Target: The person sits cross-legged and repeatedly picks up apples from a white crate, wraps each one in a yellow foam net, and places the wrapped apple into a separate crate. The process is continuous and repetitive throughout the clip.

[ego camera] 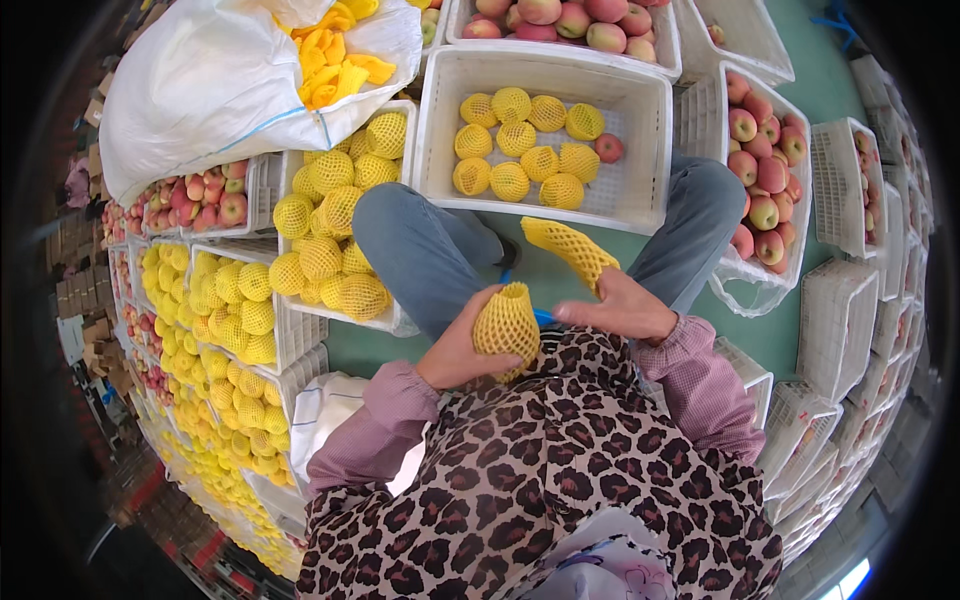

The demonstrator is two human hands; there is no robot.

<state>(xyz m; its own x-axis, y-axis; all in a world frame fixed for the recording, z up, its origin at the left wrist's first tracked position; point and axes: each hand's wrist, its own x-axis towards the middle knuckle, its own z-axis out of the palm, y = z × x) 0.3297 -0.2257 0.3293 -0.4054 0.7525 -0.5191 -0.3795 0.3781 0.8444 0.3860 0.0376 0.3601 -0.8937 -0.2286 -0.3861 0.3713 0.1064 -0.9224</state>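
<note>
Low over my lap, my left hand (474, 347) grips an apple in a yellow foam net sleeve (508, 330), whose upper end stands up past the fruit. My right hand (626, 306), to its right, has a second yellow foam net (571, 247) that looks flattened and points up and left from the fingers. Beyond my knees sits a white plastic crate (544, 210) with several netted apples (516, 139) spread on its floor. One bare red apple (609, 148) lies at their right.
An open white sack (217, 97) of loose yellow foam nets (334, 56) rests at upper left. Crates of netted apples (330, 217) fill the left side. Bare apples (765, 165) fill a crate on the right, and others (577, 19) one behind. Stacked white crates (836, 330) stand farther right.
</note>
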